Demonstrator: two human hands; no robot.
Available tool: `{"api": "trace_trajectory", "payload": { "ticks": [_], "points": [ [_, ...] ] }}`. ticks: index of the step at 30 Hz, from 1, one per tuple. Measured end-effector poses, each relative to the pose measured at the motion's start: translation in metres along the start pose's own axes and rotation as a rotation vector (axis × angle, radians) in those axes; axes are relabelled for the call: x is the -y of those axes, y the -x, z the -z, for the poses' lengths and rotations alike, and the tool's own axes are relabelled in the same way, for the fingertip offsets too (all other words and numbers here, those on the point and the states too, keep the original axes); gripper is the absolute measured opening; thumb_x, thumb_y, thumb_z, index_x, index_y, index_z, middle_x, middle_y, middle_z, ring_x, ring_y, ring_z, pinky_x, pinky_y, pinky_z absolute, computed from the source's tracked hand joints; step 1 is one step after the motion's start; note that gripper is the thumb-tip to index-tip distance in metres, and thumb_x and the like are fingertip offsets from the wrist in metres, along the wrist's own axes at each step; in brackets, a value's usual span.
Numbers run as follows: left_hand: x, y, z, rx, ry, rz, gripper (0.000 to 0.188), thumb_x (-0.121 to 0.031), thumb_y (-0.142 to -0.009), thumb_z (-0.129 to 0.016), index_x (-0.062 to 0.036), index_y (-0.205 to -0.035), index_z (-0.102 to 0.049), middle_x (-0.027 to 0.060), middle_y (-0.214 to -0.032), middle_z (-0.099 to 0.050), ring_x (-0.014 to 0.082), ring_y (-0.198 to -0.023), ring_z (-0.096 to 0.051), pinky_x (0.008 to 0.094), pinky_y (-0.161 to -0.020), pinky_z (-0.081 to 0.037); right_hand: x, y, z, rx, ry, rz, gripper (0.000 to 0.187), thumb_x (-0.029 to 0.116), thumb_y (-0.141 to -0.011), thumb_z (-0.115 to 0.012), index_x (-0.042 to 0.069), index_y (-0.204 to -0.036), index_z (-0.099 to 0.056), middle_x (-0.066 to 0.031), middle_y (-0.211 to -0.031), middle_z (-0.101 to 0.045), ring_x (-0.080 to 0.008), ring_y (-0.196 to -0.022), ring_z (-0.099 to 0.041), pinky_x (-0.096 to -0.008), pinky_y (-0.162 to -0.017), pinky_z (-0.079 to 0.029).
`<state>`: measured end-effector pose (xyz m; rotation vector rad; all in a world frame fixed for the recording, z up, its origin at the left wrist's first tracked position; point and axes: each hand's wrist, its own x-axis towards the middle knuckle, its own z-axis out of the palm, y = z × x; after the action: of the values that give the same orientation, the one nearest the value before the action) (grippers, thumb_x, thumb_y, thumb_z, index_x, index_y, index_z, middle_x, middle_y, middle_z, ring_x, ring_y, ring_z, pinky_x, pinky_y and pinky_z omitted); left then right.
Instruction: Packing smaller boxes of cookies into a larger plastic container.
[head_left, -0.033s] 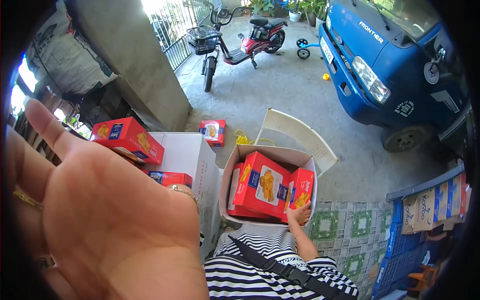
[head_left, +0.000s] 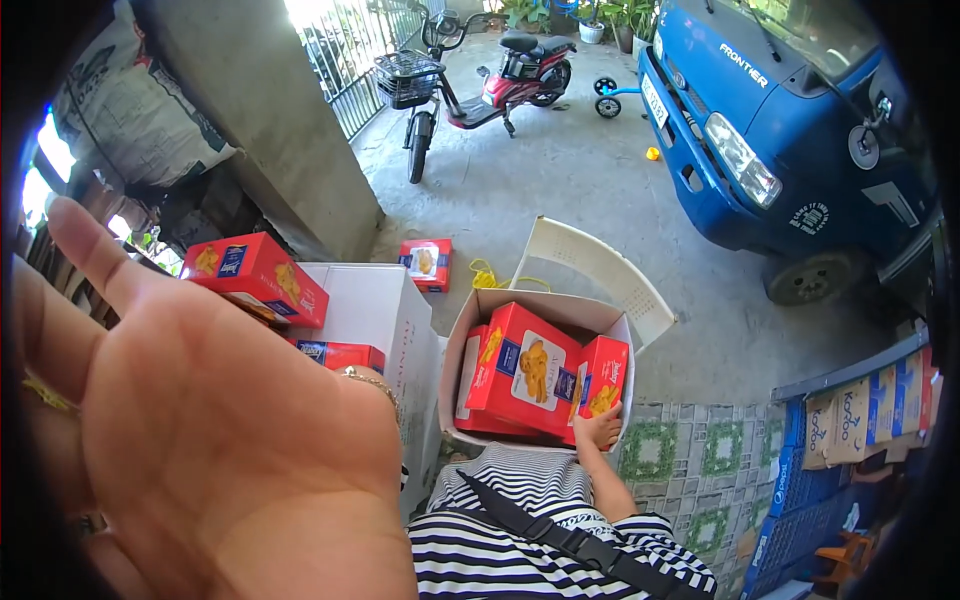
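My left hand is held up very close in the lower left, palm showing and fingers spread, with nothing in it. A thin bracelet circles its wrist. In front of my striped shirt stands an open white carton with several red boxes inside. The biggest, a red box with a golden food picture, lies tilted. My right hand grips the lower end of a narrower red box at the carton's right side. Its thumb is hardly visible.
Left of the open carton, a white carton bears a red box and others partly hidden. Another red box is beyond. A cream plastic chair back rises behind. Farther off are an electric bike, blue truck and blue crates.
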<state>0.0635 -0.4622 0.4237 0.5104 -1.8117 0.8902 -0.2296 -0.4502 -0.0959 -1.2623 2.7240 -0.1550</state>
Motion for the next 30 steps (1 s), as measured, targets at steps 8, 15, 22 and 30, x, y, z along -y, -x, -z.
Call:
{"api": "trace_trajectory", "payload": {
  "ticks": [8, 15, 22, 30],
  "points": [
    [-0.014, 0.005, 0.006, -0.026, 0.011, -0.018, 0.069, -0.068, -0.073, -0.043, -0.0028, -0.093, -0.052, 0.0155, -0.097, -0.050, 0.0286, -0.094, -0.046, 0.0439, -0.088, -0.031, -0.002, -0.002, 0.000, 0.012, -0.018, -0.022, 0.104, 0.033, -0.044, -0.076, 0.019, -0.129, -0.018, -0.0158, -0.103, -0.044, -0.0320, -0.100, -0.044, -0.0393, -0.087, -0.031],
    [-0.014, 0.005, 0.011, -0.060, 0.024, -0.036, 0.068, -0.067, -0.073, -0.043, -0.0030, -0.095, -0.050, 0.0148, -0.097, -0.050, 0.0288, -0.094, -0.047, 0.0443, -0.088, -0.032, -0.003, -0.002, -0.001, 0.012, -0.028, -0.022, 0.105, 0.032, -0.043, -0.076, 0.018, -0.129, -0.019, -0.0164, -0.103, -0.044, -0.0323, -0.100, -0.044, -0.0393, -0.087, -0.031],
    [-0.021, 0.006, 0.012, -0.111, 0.056, -0.047, 0.067, -0.066, -0.074, -0.044, -0.0031, -0.096, -0.049, 0.0141, -0.096, -0.050, 0.0290, -0.094, -0.047, 0.0446, -0.088, -0.032, -0.002, -0.003, -0.004, -0.030, -0.026, -0.012, 0.104, 0.032, -0.043, -0.074, 0.018, -0.129, -0.019, -0.0170, -0.103, -0.043, -0.0322, -0.099, -0.044, -0.0394, -0.087, -0.031],
    [-0.026, 0.009, 0.013, -0.154, 0.067, -0.051, 0.066, -0.065, -0.075, -0.045, -0.0032, -0.098, -0.047, 0.0133, -0.096, -0.050, 0.0293, -0.094, -0.048, 0.0451, -0.089, -0.032, -0.001, -0.001, 0.003, 0.019, -0.033, -0.020, 0.102, 0.033, -0.045, -0.074, 0.017, -0.129, -0.019, -0.0172, -0.103, -0.043, -0.0327, -0.100, -0.043, -0.0389, -0.087, -0.030]
  ]
}}
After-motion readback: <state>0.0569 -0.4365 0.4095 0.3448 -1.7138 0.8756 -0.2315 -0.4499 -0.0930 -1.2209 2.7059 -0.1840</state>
